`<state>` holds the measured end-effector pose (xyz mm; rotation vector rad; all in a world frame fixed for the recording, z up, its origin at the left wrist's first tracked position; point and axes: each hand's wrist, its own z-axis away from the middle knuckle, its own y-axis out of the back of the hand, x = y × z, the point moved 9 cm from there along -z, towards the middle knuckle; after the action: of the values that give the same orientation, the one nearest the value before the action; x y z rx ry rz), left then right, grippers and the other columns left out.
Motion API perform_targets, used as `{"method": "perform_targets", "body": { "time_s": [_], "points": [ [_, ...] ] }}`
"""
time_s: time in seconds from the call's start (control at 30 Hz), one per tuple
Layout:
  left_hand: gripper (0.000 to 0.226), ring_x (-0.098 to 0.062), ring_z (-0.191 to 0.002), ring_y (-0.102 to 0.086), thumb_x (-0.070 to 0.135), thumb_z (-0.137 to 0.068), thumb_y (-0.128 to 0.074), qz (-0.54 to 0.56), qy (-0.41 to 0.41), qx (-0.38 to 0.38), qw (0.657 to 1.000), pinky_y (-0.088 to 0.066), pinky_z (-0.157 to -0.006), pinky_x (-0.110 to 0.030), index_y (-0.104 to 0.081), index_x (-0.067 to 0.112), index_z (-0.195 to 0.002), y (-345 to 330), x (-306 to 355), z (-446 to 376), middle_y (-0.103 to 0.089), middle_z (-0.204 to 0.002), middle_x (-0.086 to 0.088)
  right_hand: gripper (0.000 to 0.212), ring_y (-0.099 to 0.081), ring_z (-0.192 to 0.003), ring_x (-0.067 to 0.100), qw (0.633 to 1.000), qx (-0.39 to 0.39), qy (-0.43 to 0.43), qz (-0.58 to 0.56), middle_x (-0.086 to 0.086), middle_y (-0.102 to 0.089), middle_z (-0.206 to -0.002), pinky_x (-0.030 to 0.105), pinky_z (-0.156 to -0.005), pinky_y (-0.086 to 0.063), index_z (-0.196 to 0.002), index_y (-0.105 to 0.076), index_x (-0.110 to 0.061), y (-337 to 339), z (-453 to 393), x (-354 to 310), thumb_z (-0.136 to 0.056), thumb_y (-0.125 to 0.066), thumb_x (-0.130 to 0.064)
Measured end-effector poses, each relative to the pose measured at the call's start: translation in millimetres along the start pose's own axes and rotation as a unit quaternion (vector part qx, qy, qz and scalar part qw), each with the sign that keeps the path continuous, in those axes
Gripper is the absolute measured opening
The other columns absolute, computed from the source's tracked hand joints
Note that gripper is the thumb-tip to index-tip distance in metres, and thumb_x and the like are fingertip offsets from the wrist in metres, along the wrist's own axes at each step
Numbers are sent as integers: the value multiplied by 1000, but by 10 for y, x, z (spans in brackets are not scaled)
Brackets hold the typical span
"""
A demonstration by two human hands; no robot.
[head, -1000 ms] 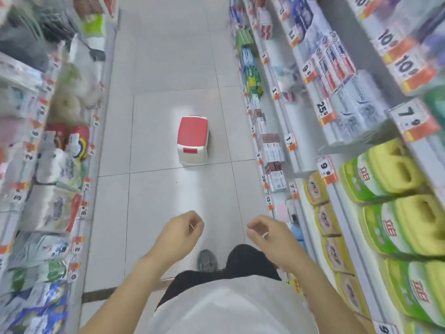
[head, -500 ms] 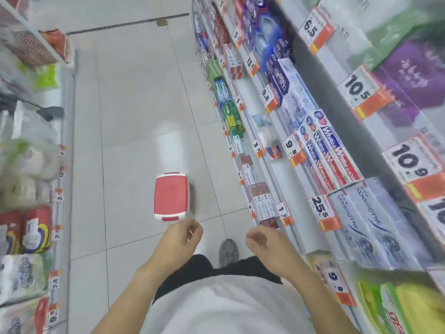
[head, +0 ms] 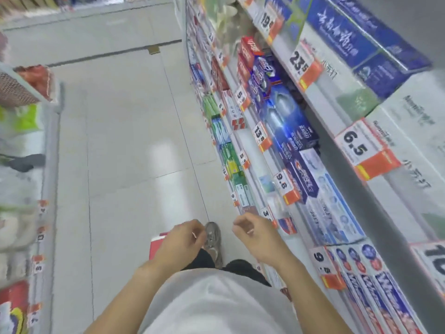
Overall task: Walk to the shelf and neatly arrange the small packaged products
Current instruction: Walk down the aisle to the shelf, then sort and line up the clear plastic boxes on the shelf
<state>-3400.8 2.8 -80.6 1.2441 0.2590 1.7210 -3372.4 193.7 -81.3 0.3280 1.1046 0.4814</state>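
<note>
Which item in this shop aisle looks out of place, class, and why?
The red-and-white step stool stands on the aisle floor, not on a shelf, right beside the person's shoe and partly hidden behind the left hand. The right hand holds nothing. The boxes on the right shelf are too blurred to judge.

A light grey-white top (head: pixel 212 307) is worn, filling the lower centre of the frame. Both forearms are bare; no sleeve edge is seen, and no watch or ring can be made out on the left hand (head: pixel 179 243) or right hand (head: pixel 260 237). Black trousers (head: pixel 237 267) and a grey laced trainer (head: pixel 213 242) are seen just above the top.
</note>
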Motion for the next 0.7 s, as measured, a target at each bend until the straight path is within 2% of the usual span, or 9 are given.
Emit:
{"method": "perform_targets", "body": {
  "time_s": [0.2, 0.33, 0.47, 0.57, 0.63, 0.7],
  "points": [
    [16, -5, -75, -62, 28, -93, -48, -63, -76, -74, 992, -51, -72, -26, -62, 26, -86, 317, 483, -1131, -65, -82, 18, 5, -64, -84, -4, 990, 111, -63, -57, -14, -69, -91, 13, -75, -50, -94, -66, -29, 330, -562, 141, -90, -64, -30],
    [18, -4, -75, -62, 32, -94, -47, -90, -147, -118, 978, -53, -73, -27, -63, 25, -89, 141, 867, -1704, -65, -85, 18, 3, -64, -80, -4, 970, 195, -114, -88, -15, -69, -83, 13, -70, -49, -89, -64, -30, 451, -664, 407, -92, -64, -30],
    [20, -8, -78, -63, 31, -96, -48, -112, -221, -157, 956, -53, -72, -29, -65, 19, -93, -203, 1138, -1936, -67, -89, 11, 5, -63, -79, 0, 953, 255, -157, -45, -18, -65, -82, 16, -70, -51, -91, -59, -33, 363, -559, 703, -92, -61, -28],
    [19, -9, -79, -63, 28, -96, -50, -122, -261, -179, 941, -46, -67, -22, -65, 18, -93, -500, 1167, -2054, -68, -88, 8, 5, -63, -77, 1, 942, 275, -190, -39, -18, -67, -82, 26, -73, -54, -89, -59, -36, 193, -514, 1040, -89, -61, -31],
    [15, 1, -77, -61, 25, -96, -51, -130, -296, -216, 921, -41, -67, -8, -64, 20, -93, -723, 1133, -2121, -65, -85, 14, 7, -65, -75, 2, 929, 296, -215, -59, -17, -69, -81, 27, -73, -55, -87, -60, -37, 91, -531, 1254, -87, -60, -30],
    [13, 12, -71, -56, 21, -96, -54, -121, -336, -253, 899, -37, -66, -2, -58, 31, -87, -919, 1079, -2230, -59, -79, 20, 6, -66, -73, 5, 912, 323, -239, -85, -16, -70, -80, 29, -74, -55, -87, -62, -37, -48, -589, 1488, -85, -56, -34]
  ]
}}
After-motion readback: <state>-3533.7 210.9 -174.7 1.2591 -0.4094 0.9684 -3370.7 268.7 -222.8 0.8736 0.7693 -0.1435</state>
